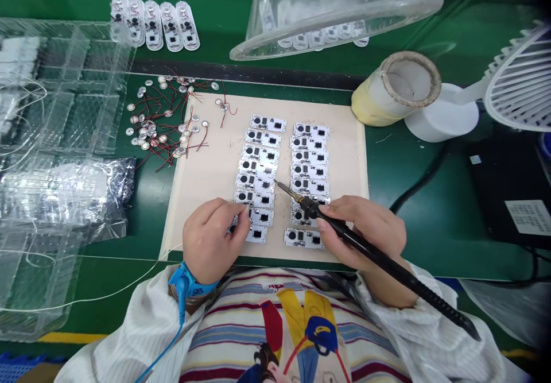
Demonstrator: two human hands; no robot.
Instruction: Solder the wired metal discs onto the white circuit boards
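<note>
My right hand [365, 228] grips a black soldering iron [344, 231], its metal tip reaching left to the edge of a white circuit board [259, 183] in the left column. With thumb and forefinger pinched, my left hand [217, 228] holds a thin solder wire [129, 292] that trails in from the left side. The wire's end near the iron tip is hard to make out. Two columns of white circuit boards lie on a beige sheet [344, 153]; my left hand covers parts of the lowest left ones. A blue wrist strap [191, 282] circles my left wrist.
Small metal discs with red and black leads [150, 130] are heaped at the upper left. Clear trays [55, 279] and a plastic bag [107, 199] fill the left side. A clear hood [331, 10] overhangs the back; a cardboard-rimmed roll [379, 96] and white fan [520, 78] stand right.
</note>
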